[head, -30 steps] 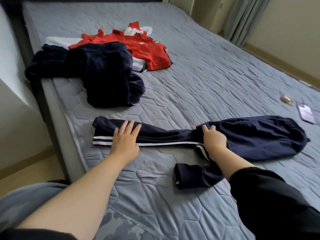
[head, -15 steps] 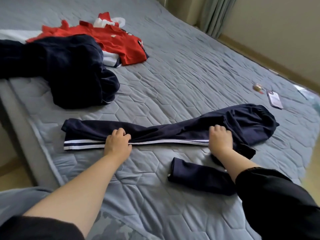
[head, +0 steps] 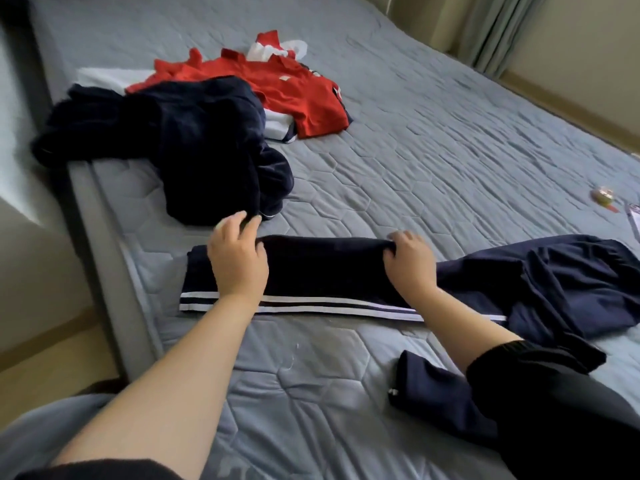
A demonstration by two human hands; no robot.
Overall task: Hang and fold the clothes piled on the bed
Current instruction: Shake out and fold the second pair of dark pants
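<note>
Navy track trousers point(head: 329, 271) with white side stripes lie stretched across the grey quilted bed point(head: 433, 161), waist bunched at the right point(head: 561, 271). My left hand point(head: 237, 263) curls its fingers over the far edge of the upper leg near the cuff. My right hand point(head: 410, 263) pinches the same far edge further right. The other trouser leg point(head: 433, 389) lies folded back toward me under my right sleeve. Behind sits a pile: a dark navy garment point(head: 207, 150), a red shirt point(head: 298, 91) and a white piece point(head: 100, 77).
The bed's left edge point(head: 104, 237) drops to a wooden floor point(head: 45, 362). A phone point(head: 633, 220) and a small round object point(head: 604, 196) lie on the bed at the far right. Curtains point(head: 491, 29) hang at the back right.
Both hands moved from the striped near edge of the trouser leg to its far edge and now take hold of it there. The view swung back left.
</note>
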